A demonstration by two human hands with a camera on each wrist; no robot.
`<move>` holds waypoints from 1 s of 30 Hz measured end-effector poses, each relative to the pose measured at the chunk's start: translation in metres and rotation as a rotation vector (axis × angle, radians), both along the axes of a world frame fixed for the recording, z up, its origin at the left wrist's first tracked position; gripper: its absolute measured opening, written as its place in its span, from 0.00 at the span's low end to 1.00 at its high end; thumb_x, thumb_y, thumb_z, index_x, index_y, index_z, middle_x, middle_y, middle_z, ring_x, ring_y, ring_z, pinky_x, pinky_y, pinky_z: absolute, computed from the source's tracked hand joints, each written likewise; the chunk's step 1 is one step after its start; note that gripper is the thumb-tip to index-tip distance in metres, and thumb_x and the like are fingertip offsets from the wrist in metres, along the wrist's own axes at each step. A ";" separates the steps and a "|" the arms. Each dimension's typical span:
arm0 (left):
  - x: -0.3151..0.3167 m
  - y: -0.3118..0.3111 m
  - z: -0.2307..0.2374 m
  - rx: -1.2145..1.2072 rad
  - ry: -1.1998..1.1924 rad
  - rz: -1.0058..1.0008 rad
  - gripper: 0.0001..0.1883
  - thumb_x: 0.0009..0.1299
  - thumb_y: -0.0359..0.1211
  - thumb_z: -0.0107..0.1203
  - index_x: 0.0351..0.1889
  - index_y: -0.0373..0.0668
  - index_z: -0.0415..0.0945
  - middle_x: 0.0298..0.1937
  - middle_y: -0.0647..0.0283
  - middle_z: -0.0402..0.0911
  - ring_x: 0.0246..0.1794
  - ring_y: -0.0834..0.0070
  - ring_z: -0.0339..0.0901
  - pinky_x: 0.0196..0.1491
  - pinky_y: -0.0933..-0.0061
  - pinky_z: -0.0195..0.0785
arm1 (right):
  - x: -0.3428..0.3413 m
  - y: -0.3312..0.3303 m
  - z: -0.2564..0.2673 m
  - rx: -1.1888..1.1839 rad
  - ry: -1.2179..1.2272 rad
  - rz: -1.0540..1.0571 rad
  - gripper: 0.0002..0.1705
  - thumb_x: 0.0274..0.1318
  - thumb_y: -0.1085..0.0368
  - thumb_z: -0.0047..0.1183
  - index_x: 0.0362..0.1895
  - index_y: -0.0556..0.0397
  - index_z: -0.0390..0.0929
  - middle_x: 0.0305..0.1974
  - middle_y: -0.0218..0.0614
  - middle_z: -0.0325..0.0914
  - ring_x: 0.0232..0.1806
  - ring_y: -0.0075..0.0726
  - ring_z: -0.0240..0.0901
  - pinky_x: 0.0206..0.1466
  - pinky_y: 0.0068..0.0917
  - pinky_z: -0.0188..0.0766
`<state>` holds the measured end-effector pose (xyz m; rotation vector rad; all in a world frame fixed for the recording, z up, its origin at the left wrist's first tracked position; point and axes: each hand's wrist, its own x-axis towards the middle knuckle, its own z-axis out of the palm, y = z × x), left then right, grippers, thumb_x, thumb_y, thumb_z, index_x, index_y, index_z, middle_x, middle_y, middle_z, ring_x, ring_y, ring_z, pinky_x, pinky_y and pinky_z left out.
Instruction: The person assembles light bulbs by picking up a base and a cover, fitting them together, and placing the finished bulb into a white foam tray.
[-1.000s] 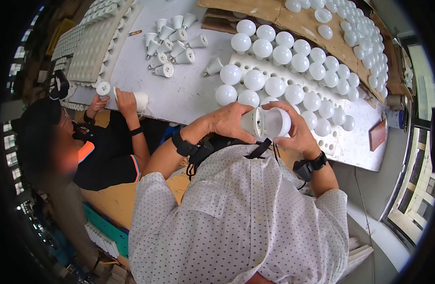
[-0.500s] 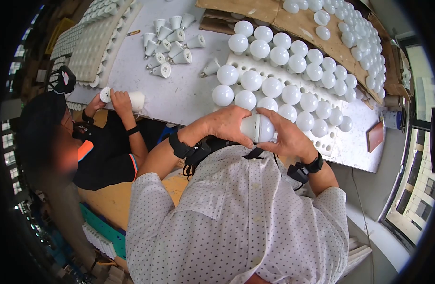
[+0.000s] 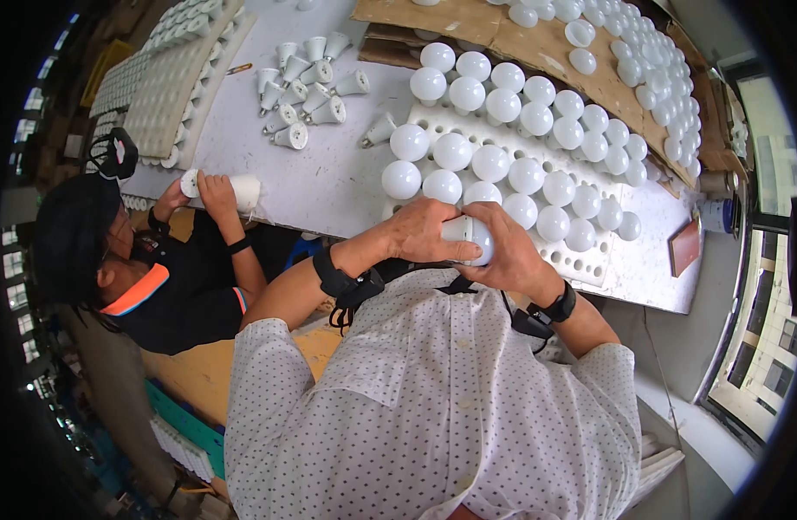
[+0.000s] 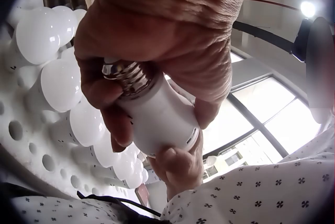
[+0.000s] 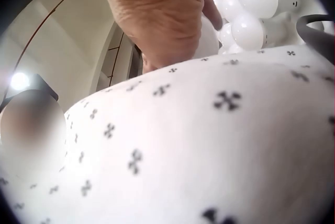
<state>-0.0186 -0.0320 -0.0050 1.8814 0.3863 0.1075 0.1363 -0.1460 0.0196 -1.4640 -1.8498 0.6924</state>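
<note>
One light bulb is held between both hands in front of the chest. My left hand (image 3: 420,230) grips its white base (image 3: 455,229); in the left wrist view the fingers of the left hand (image 4: 157,30) curl round the base (image 4: 159,117) beside the metal screw cap (image 4: 128,77). My right hand (image 3: 513,251) holds the round white cover (image 3: 482,243) with fingers and thumb. In the right wrist view the right hand (image 5: 162,20) hides most of the cover (image 5: 207,38).
Rows of bulbs (image 3: 489,162) stand in a white foam tray (image 3: 589,264) beyond the hands. Loose bases (image 3: 316,100) lie at the table's upper left, and white covers (image 3: 582,61) on cardboard (image 3: 468,23). At the left, another person (image 3: 182,286) holds a base.
The cover has come against the base, closing the gap between them. Both hands have drawn together round the bulb, and the head view has shifted slightly.
</note>
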 end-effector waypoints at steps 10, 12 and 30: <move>0.020 -0.012 0.027 -0.084 0.157 -0.059 0.26 0.49 0.45 0.57 0.34 0.29 0.74 0.30 0.54 0.78 0.33 0.70 0.76 0.36 0.72 0.68 | 0.001 -0.009 -0.004 0.319 0.249 -0.046 0.25 0.25 0.73 0.59 0.38 0.54 0.71 0.38 0.39 0.68 0.39 0.39 0.67 0.40 0.31 0.68; 0.022 -0.016 0.030 -0.105 0.156 -0.052 0.26 0.49 0.45 0.57 0.33 0.28 0.74 0.29 0.54 0.78 0.32 0.69 0.76 0.36 0.71 0.68 | 0.002 -0.012 -0.003 0.304 0.256 -0.079 0.24 0.25 0.73 0.59 0.37 0.54 0.71 0.37 0.39 0.68 0.39 0.39 0.68 0.39 0.30 0.68; 0.026 0.020 0.008 -0.407 0.025 0.313 0.13 0.62 0.27 0.56 0.44 0.32 0.72 0.42 0.56 0.80 0.38 0.82 0.76 0.39 0.80 0.70 | 0.155 -0.151 -0.037 0.033 -0.450 -1.098 0.35 0.30 0.72 0.63 0.49 0.54 0.64 0.48 0.48 0.64 0.50 0.52 0.62 0.54 0.38 0.63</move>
